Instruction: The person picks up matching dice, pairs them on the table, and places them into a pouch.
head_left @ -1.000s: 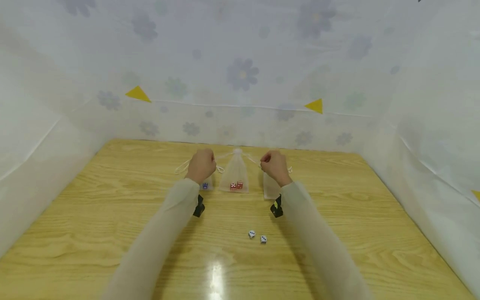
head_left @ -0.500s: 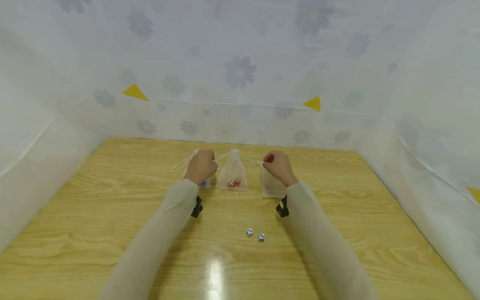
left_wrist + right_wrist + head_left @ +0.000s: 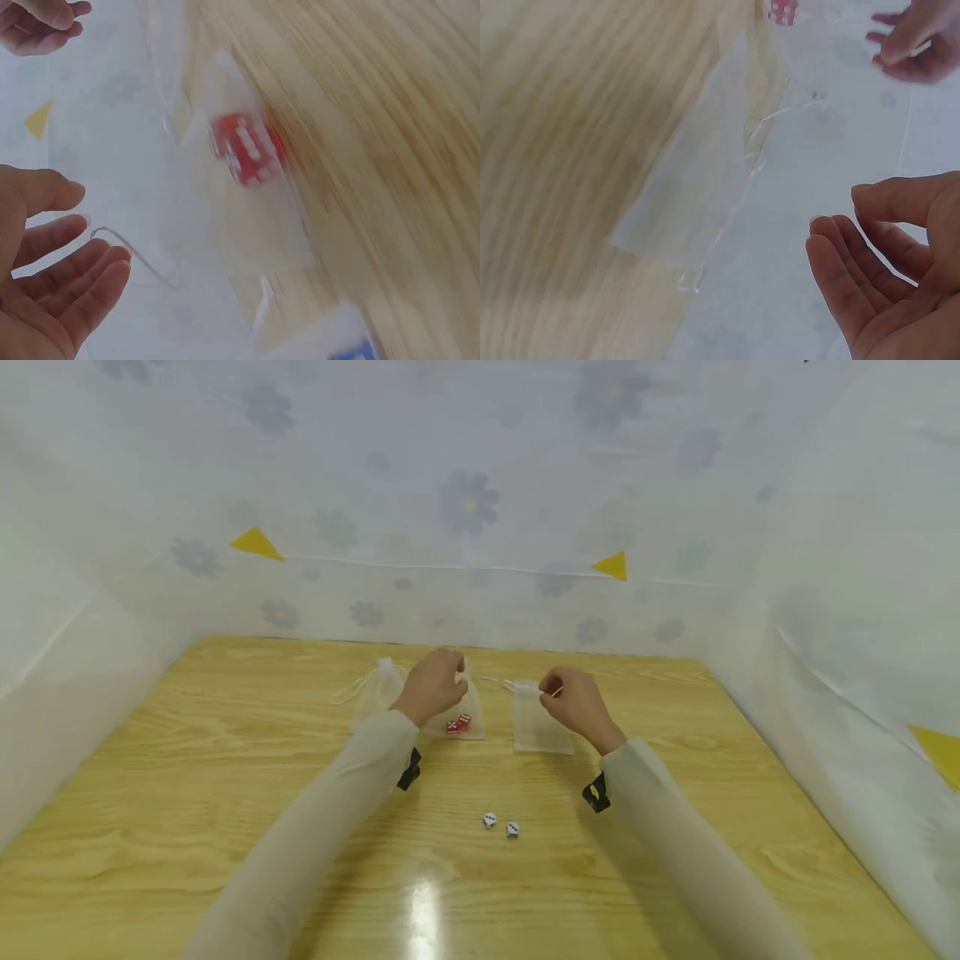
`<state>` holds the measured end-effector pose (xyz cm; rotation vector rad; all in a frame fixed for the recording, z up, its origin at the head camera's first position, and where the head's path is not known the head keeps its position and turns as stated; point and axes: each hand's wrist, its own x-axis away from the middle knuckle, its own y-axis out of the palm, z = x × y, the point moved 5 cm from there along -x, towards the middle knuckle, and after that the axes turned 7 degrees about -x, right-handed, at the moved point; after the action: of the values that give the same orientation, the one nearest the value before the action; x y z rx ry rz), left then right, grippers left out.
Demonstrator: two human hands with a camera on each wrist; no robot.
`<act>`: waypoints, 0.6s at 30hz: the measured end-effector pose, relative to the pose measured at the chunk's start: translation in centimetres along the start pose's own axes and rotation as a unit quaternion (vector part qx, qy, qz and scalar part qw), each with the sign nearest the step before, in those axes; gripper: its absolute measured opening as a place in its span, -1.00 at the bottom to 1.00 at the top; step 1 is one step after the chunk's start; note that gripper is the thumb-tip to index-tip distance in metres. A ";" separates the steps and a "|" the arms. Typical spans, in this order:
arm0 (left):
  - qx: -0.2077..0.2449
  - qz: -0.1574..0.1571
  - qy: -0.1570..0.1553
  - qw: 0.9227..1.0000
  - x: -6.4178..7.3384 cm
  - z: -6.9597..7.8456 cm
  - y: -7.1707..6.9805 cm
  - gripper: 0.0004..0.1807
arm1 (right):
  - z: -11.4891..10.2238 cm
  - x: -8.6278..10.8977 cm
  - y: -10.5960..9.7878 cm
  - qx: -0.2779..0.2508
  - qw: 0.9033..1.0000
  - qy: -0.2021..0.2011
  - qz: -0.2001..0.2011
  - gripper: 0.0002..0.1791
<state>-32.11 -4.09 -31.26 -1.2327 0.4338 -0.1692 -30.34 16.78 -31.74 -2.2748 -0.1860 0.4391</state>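
In the head view my left hand point(image 3: 431, 687) reaches over the middle sheer drawstring bag point(image 3: 472, 718), covering much of its upper part. Red dice point(image 3: 452, 727) show through that bag's lower end. The left wrist view has this hand's fingers spread and relaxed, with a thin looped cord point(image 3: 135, 255) right at the fingertips. My right hand point(image 3: 577, 702) hovers at the top of the right sheer bag point(image 3: 543, 731), which looks flat. Its fingers are loosely bent in the right wrist view, thumb apart from the fingertips, beside that bag's white drawstring point(image 3: 735, 210).
A third sheer bag point(image 3: 367, 706) lies to the left, partly behind my left hand; a blue die point(image 3: 356, 351) shows at the left wrist view's bottom edge. Two white dice point(image 3: 490, 819) sit nearer on the wooden table point(image 3: 225, 827). Flowered white sheeting point(image 3: 360, 510) surrounds the back and sides.
My left hand has moved right, from the left bag to the middle one, uncovering the left bag's top. My right hand has shifted slightly right and down. The bags and dice stay put.
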 end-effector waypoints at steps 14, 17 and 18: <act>0.006 -0.085 0.122 0.989 -1.4 5.8 3.9 -0.59 | -1.0 6.0 0.8 0.016 0.998 -0.036 -0.046 -0.89; -0.002 -0.109 0.131 0.985 -1.5 6.2 5.0 -0.56 | -1.5 6.9 1.5 0.008 0.997 -0.042 -0.059 -0.88; -0.009 -0.118 0.134 0.984 -1.5 6.3 5.3 -0.56 | -1.7 7.2 1.8 0.005 0.997 -0.042 -0.064 -0.88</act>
<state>-31.48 3.74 -34.24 -1.2820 0.5206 -0.5387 -23.01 16.38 -33.86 -2.2207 -0.3687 0.4688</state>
